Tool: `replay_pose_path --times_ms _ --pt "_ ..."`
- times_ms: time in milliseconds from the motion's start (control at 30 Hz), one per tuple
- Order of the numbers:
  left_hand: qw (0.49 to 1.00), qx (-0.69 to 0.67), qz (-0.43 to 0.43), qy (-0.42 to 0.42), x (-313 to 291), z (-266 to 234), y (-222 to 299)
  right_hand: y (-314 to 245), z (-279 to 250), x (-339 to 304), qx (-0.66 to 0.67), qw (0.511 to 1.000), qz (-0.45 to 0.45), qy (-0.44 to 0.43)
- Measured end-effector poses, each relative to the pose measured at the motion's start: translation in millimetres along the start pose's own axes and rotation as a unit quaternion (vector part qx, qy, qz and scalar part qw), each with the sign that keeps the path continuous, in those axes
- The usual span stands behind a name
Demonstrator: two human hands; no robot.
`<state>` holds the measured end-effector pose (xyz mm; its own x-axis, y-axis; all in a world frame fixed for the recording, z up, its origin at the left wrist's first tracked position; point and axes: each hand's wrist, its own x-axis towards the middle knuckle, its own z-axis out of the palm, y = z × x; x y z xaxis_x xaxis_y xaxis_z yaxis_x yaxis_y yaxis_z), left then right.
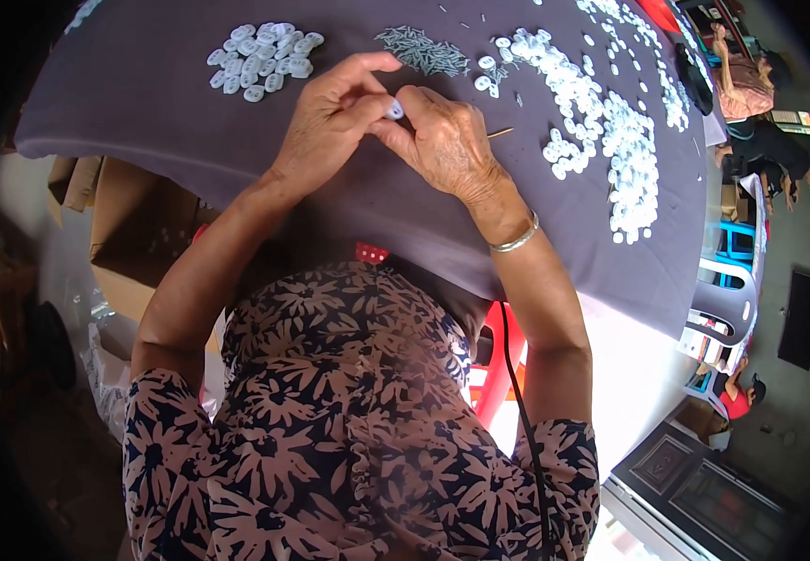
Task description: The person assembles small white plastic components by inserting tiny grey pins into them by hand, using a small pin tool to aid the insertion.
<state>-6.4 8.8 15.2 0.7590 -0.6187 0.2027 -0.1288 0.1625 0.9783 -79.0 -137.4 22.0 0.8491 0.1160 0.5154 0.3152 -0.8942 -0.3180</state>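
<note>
Both hands met over the grey cloth that covered the table. Left hand was curled, its thumb and forefinger pinched on a small white plastic piece, the other fingers folded loosely above it. Right hand pressed in from the other side, its fingertips closed against the same piece, so the piece sat squeezed between the two hands, just off the cloth. A thin pale stick poked out beyond the right hand's knuckles; whether that hand gripped it could not be told. A silver bangle ringed the right wrist.

Beyond the left hand, farther up the cloth, lay a tidy cluster of white pieces. Just past the fingertips of both hands sat a small heap of thin metal pins. Out beyond the right hand a long, loose band of white pieces curved away across the cloth toward its far edge. Cardboard boxes stood below the table's edge on the left hand's side.
</note>
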Motion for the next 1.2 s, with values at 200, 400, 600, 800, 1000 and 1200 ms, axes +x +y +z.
replay_pose_path --times_ms 200,400,600,800,1000,1200 --pt "0.941 0.289 0.141 0.107 16.1 -34.3 -7.1 9.6 -11.1 -3.8 -0.003 0.997 0.058 0.057" --pt "0.848 0.501 0.113 0.128 20.4 -56.5 -1.0 21.5 -58.4 -49.3 0.001 0.977 0.203 0.059" --pt "0.866 0.438 0.189 0.152 20.4 -47.5 0.9 56.1 -91.7 -96.5 -0.140 0.961 0.232 0.047" --pt "0.939 0.291 0.151 0.104 10.5 -18.9 0.5 73.5 -113.2 -114.9 -0.160 0.949 0.264 0.062" --pt "0.981 0.120 0.101 0.112 10.7 -13.1 -18.0 92.5 -117.2 -100.5 -0.020 0.939 0.302 0.163" --pt "0.993 0.044 -0.058 0.088 8.6 -12.0 5.2 130.0 -105.4 -64.3 -0.087 0.958 0.250 0.113"
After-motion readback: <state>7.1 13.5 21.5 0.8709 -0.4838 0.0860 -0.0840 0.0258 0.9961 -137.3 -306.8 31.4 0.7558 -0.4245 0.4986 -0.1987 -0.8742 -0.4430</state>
